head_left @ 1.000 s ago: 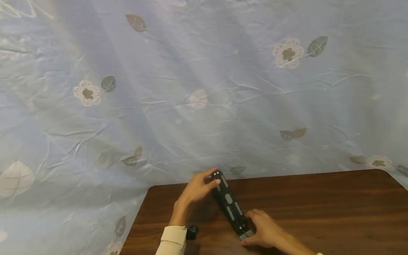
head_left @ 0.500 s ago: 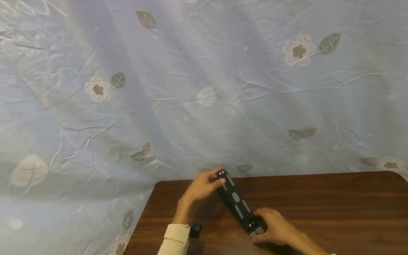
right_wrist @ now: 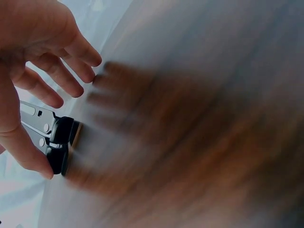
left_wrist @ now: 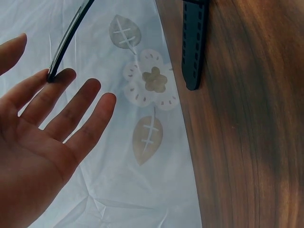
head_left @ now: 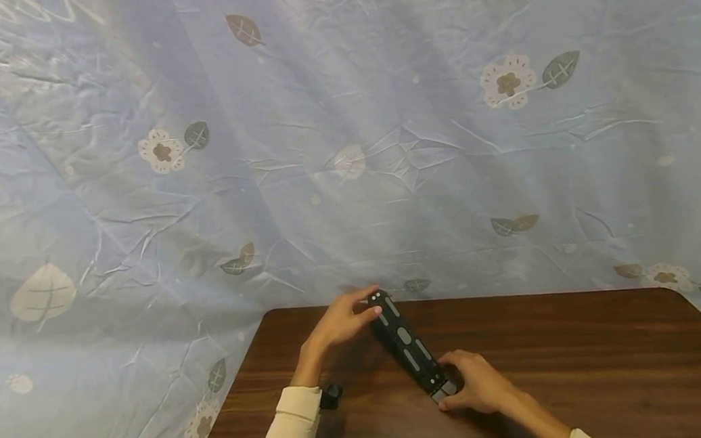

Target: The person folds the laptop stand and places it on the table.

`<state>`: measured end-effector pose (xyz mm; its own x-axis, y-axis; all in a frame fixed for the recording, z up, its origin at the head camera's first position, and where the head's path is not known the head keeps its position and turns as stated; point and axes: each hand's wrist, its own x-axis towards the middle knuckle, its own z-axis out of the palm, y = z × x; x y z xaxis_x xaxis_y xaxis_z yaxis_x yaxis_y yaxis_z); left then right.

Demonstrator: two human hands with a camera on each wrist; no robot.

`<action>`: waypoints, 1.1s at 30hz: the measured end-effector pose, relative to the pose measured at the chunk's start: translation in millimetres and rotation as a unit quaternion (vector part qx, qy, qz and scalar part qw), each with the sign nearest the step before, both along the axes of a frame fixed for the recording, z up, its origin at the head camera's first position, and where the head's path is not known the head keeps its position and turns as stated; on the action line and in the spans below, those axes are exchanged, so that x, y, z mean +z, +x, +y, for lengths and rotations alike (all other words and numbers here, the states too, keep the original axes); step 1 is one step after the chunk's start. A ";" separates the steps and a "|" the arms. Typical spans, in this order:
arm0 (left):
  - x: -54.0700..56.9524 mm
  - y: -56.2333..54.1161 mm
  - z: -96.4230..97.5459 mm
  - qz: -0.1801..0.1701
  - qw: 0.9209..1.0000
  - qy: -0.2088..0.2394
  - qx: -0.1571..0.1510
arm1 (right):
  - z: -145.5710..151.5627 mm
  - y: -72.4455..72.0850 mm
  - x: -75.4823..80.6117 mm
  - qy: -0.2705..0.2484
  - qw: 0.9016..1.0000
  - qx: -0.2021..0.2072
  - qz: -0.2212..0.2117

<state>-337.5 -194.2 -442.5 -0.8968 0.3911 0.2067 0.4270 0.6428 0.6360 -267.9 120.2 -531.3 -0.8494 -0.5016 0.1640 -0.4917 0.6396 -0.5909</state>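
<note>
A long black folded stand (head_left: pixel 418 358) with grey inlays and round rivets, which looks like a laptop stand, slants over the table in the head view. My left hand (head_left: pixel 336 323) pinches its far end between thumb and fingers. In the left wrist view only a curved dark edge (left_wrist: pixel 70 40) shows at the fingertips of that hand. At the stand's near end, my right hand (head_left: pixel 483 383) grips the corner, thumb below and fingers at the side. The right wrist view shows riveted metal plates (right_wrist: pixel 35 118) and black end caps (right_wrist: pixel 61 130) beside the thumb. The underside is hidden.
The dark brown wooden table (head_left: pixel 548 341) lies under both hands. A pale curtain (head_left: pixel 325 200) with flowers and leaves hangs close behind its far edge. A small black device (head_left: pixel 331 397) sits at the left wrist. A black strap (left_wrist: pixel 194 47) hangs in the left wrist view.
The near end of the stand has swung a little to the right with my right hand. My left hand keeps its hold on the far end. The head view has shifted slightly.
</note>
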 end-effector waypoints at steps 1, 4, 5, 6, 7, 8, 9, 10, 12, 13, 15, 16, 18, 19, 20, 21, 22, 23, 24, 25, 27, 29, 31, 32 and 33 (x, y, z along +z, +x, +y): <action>-0.1 0.2 -0.6 0.001 1.000 0.000 -0.001 | 1.1 -0.5 -0.1 0.001 1.000 -0.001 -0.001; -0.2 1.0 -1.4 0.002 1.000 -0.001 -0.004 | 4.8 -1.3 -0.7 0.004 1.000 -0.005 -0.006; -0.2 1.3 -1.2 0.002 1.000 -0.001 -0.004 | 6.2 -1.3 -1.0 0.005 1.000 -0.006 -0.007; -0.2 1.7 -0.9 0.001 1.000 0.001 -0.004 | 7.4 -1.5 -1.2 0.004 1.000 -0.007 -0.008; 0.1 2.1 -0.4 0.002 1.000 0.001 -0.004 | 8.6 -1.6 -1.3 0.005 1.000 -0.008 -0.008; 0.3 2.6 0.0 0.002 1.000 0.001 -0.004 | 9.6 -1.9 -1.4 0.005 1.000 -0.009 -0.008; 0.6 3.3 0.3 0.001 1.000 0.003 -0.004 | 10.7 -2.1 -1.3 0.006 1.000 -0.009 -0.006; 0.7 3.8 0.6 0.001 1.000 0.004 -0.003 | 11.6 -2.5 -1.2 0.007 1.000 -0.009 -0.003; 1.2 5.4 0.8 -0.001 1.000 0.006 -0.001 | 13.4 -3.1 -0.5 0.008 1.000 -0.008 0.002; 1.4 6.3 0.8 -0.001 1.000 0.005 0.001 | 14.2 -3.4 -0.2 0.010 1.000 -0.008 0.006; 1.5 8.1 0.6 -0.001 1.000 0.003 0.004 | 15.7 -3.9 0.7 0.014 1.000 -0.008 0.011; 1.5 9.1 0.5 0.000 1.000 0.002 0.005 | 16.4 -4.2 1.0 0.016 1.000 -0.008 0.013; 1.4 11.2 0.5 -0.001 1.000 0.000 0.007 | 17.6 -4.4 1.7 0.018 1.000 -0.008 0.012; 1.2 12.0 0.3 0.000 1.000 -0.001 0.008 | 17.9 -4.6 2.0 0.019 1.000 -0.008 0.011; 1.0 12.9 0.1 -0.001 1.000 0.001 0.007 | 18.2 -4.9 2.1 0.019 1.000 -0.008 0.010; 0.5 13.5 -0.1 -0.001 1.000 0.003 0.006 | 18.5 -5.0 2.2 0.020 1.000 -0.008 0.009; 0.4 14.5 -0.2 -0.001 1.000 0.004 0.007 | 18.9 -5.2 2.2 0.020 1.000 -0.008 0.008; 0.3 15.6 -0.2 -0.002 1.000 0.004 0.008 | 19.4 -5.3 2.4 0.019 1.000 -0.008 0.006; 0.4 16.4 -0.1 -0.003 1.000 0.003 0.008 | 19.9 -5.3 2.4 0.019 1.000 -0.008 0.005; 0.5 17.2 0.1 0.001 1.000 0.002 0.008 | 20.5 -5.4 2.5 0.018 1.000 -0.008 0.004; 1.1 19.1 0.7 0.004 1.000 0.001 0.009 | 21.6 -5.8 2.6 0.016 1.000 -0.007 0.005; 2.7 21.6 1.6 0.006 1.000 -0.001 0.011 | 22.6 -6.3 2.7 0.016 1.000 -0.007 0.007; 3.2 23.9 2.1 0.014 1.000 -0.001 0.011 | 23.5 -7.1 2.4 0.017 1.000 -0.007 0.010; 3.7 25.5 2.3 0.014 1.000 -0.002 0.013 | 24.0 -7.5 2.2 0.018 1.000 -0.006 0.010; 4.0 26.9 2.4 0.017 1.000 -0.004 0.015 | 24.5 -7.8 2.0 0.019 1.000 -0.006 0.009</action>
<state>-310.6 -191.9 -438.5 -0.9010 0.3658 0.2332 0.4279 0.6614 0.6159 -275.7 144.7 -529.3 -0.8525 -0.4978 0.1597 -0.4940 0.6671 -0.5577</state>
